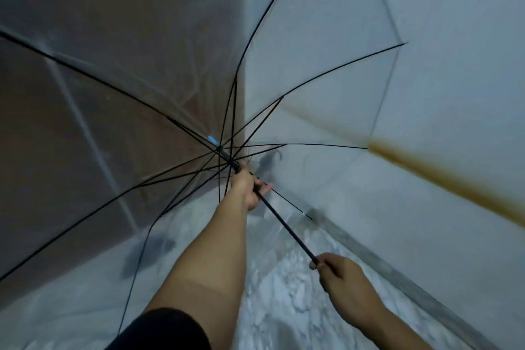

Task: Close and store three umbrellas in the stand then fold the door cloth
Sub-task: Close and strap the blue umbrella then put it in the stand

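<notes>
A clear plastic umbrella [287,224] with black ribs and a black shaft is spread open in front of me and fills most of the view. My left hand [247,186] grips the shaft high up, just below the runner where the ribs meet. My right hand [342,278] is closed on the lower end of the shaft, covering the handle. Through the canopy I see a blurred dark shape [268,165] near the corner; I cannot tell what it is. No stand or cloth shows clearly.
A brown door [113,122] stands on the left and a white wall [426,65] with a brown stripe [443,176] on the right. They meet in a corner ahead. The floor [284,307] is pale mottled stone. A dark patch [147,253] lies low on the left.
</notes>
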